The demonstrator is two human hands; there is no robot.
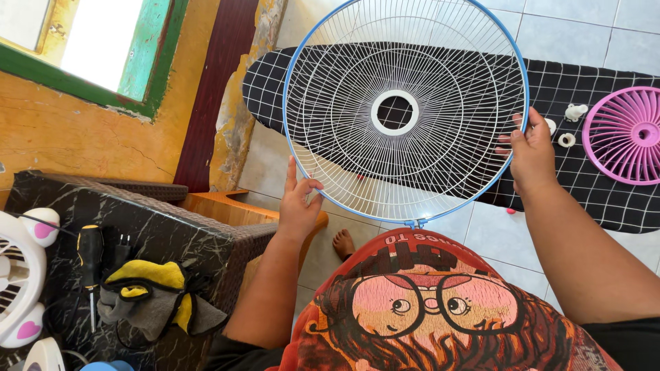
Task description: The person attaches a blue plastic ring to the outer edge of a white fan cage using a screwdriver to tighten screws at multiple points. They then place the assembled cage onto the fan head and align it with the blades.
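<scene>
A round white wire fan grille [357, 75] with a blue rim and a white centre ring is held up in front of me. My left hand [298, 206] grips its lower left rim. My right hand [531, 152] grips its right rim. Behind the grille lies a black checked ironing board [598, 199] on the tiled floor. On the board rest a pink fan grille [622, 134] and small white plastic fan parts [575, 111].
At left stands a dark marbled table [179, 237] bearing a screwdriver [89, 264], a yellow-and-grey cloth [155, 295] and a white and pink fan part [24, 275]. A wooden stool [223, 206] sits beside it. My bare foot [342, 244] rests on the tiles.
</scene>
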